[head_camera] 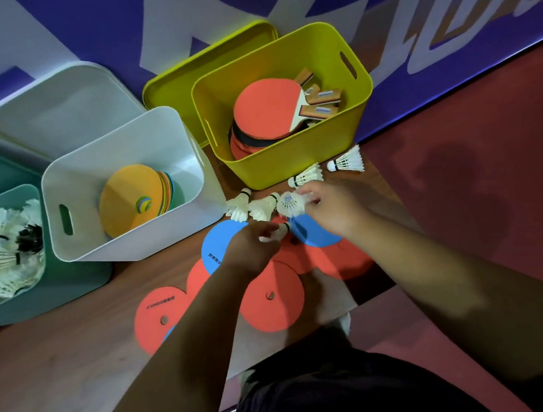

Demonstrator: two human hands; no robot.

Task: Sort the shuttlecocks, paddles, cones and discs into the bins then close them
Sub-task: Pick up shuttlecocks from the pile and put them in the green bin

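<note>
"White feathers are in both hands. The left hand (251, 248) has its fingers curled round a shuttlecock (275, 235), with the cork end poking out toward the right. The right hand (333, 213) is close beside it. Its fingertips (308, 198) pinch the feather skirt of a second shuttlecock (292, 204), which is turned end-on to us."

"So the hands are together?"

"Nearly touching, low over the floor, each closed on its own shuttlecock. My guess is that the person is gathering several at once to save trips."

"Are any still loose?"

"Four, lying on their sides. Two loose shuttlecocks (263, 207) are just left of the hands, near the foot of the white bin (158, 141). Two more shuttlecocks (306, 176) lie in front of the yellow bin (313, 62). Under the hands, a blue disc (220, 243) and several red discs (271, 295) overlap on the wooden floor (58, 355), not yet sorted."

"And the bins?"

"There are three in a row, all open. The green bin (66, 284), far left, is heaped with shuttlecocks, so the two in hand likely belong there, a reach across. The white bin holds a coloured stack (135, 203). I can't tell whether it is discs or flattened cones. The yellow bin holds the paddles (267, 109). A lid stands propped behind each bin, the white lid (60, 105) among them. They are probably kept there out of the way until closing."
</note>
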